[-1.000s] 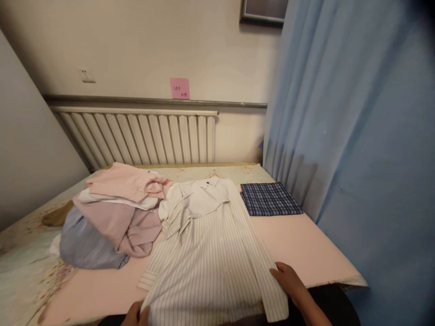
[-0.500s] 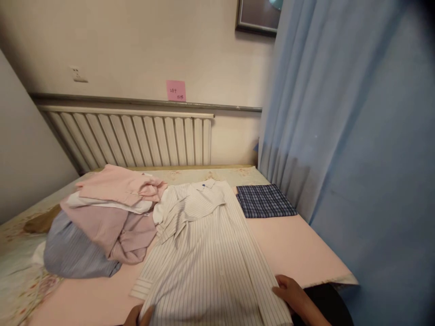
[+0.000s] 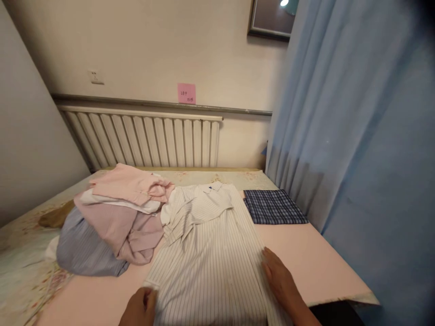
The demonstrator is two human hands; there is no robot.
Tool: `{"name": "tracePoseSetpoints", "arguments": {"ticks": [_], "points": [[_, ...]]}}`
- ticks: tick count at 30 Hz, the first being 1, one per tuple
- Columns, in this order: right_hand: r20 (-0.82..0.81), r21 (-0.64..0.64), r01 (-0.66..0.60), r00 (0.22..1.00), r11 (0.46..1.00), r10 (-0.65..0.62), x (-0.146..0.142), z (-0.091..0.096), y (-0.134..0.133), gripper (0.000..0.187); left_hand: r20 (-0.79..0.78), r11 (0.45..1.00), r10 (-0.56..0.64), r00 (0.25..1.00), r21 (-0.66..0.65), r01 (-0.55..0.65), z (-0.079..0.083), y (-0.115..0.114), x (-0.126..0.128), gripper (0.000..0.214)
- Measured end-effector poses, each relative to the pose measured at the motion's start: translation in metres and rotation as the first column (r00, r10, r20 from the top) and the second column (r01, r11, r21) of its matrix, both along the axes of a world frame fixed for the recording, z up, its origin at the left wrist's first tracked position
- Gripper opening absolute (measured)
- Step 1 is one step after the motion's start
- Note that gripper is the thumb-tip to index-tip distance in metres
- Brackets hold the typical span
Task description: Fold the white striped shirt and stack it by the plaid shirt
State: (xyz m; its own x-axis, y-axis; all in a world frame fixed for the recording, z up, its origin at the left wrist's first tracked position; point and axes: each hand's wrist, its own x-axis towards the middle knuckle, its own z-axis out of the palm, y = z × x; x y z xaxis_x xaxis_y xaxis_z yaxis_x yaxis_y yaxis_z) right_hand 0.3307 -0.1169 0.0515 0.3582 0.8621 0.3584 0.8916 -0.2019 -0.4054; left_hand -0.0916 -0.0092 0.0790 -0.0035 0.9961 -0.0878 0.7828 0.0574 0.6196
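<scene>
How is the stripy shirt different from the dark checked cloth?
The striped shirt is pale with thin lines; the checked cloth is dark with crossing lines. The striped shirt is spread out long and wrinkled, while the checked cloth lies in a smaller, neater block. Both are patterned fabric.

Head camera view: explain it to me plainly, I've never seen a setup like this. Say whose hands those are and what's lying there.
There is no machine here: a person works with two bare hands. Every picture comes from one camera on that person's head, looking forward and down. A striped shirt lies spread on a pink pad. Left of it is a pile of clothes; right of it, a checked cloth. The left hand is at the shirt's lower left edge, the right hand at its right edge. Whether either grips the fabric, I can't tell.
</scene>
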Motion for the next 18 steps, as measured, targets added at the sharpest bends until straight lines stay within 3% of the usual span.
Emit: {"name": "tracePoseSetpoints", "arguments": {"ticks": [3, 6, 8, 11, 18], "points": [[0.106, 0.032, -0.143, 0.985, 0.989, 0.139, -0.025, -0.005, 0.037, 0.049, -0.02, 0.997, 0.003, 1.0, 0.081, -0.001, 0.015, 0.018, 0.015, 0.027], [0.179, -0.073, -0.222, 0.956, 0.972, 0.231, -0.042, -0.015, 0.06, 0.051, 0.01, 0.985, -0.096, 0.995, 0.146, 0.094, 0.017, 0.039, 0.037, 0.025], [0.206, -0.136, -0.246, 0.94, 0.96, 0.271, -0.047, -0.024, 0.065, 0.051, 0.027, 0.968, -0.196, 0.98, 0.165, 0.189, 0.013, 0.054, 0.052, 0.025], [0.255, -0.126, -0.251, 0.927, 0.96, 0.276, -0.048, -0.034, 0.065, 0.049, 0.036, 0.946, -0.281, 0.959, 0.179, 0.271, 0.004, 0.078, 0.071, 0.024], [0.352, -0.074, -0.265, 0.895, 0.962, 0.274, -0.041, -0.041, 0.07, 0.05, 0.157, 0.973, -0.219, 0.963, 0.109, 0.204, -0.024, 0.135, 0.075, 0.028]]}}
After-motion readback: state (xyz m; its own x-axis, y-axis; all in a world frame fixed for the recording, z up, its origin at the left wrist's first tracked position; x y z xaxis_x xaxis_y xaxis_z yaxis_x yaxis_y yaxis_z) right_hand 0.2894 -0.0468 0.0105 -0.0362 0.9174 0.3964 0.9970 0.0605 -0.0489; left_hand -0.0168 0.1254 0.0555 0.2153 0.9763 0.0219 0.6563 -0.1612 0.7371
